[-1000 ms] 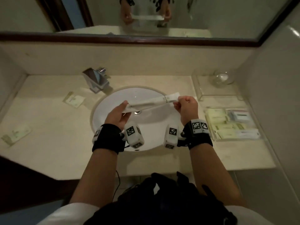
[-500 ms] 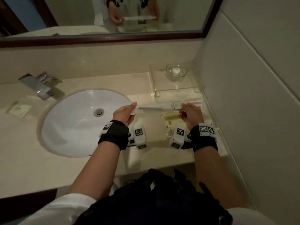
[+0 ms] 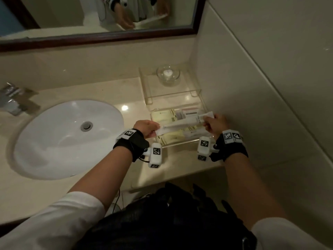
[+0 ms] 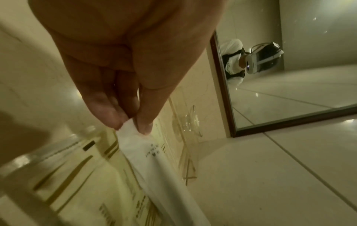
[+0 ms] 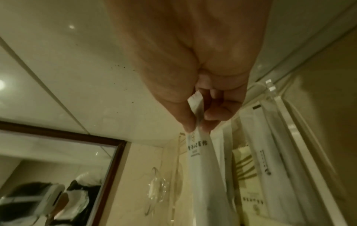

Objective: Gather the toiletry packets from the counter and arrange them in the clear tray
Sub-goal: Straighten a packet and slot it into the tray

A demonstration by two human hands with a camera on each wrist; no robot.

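A long white toiletry packet is stretched between both hands, just above the clear tray at the counter's right end. My left hand pinches its left end between thumb and fingertips. My right hand pinches the other end, near the wall. Inside the tray lie several pale yellow packets and white ones. From the right wrist view, more packets show under the held one.
A white sink basin fills the counter's left half, with a chrome tap behind it. Behind the tray stands a clear acrylic stand bearing a glass dish. The tiled wall is close on the right. A mirror hangs above.
Both hands have carried the long white packet rightward from over the sink to above the clear tray. The head view has turned right with them.
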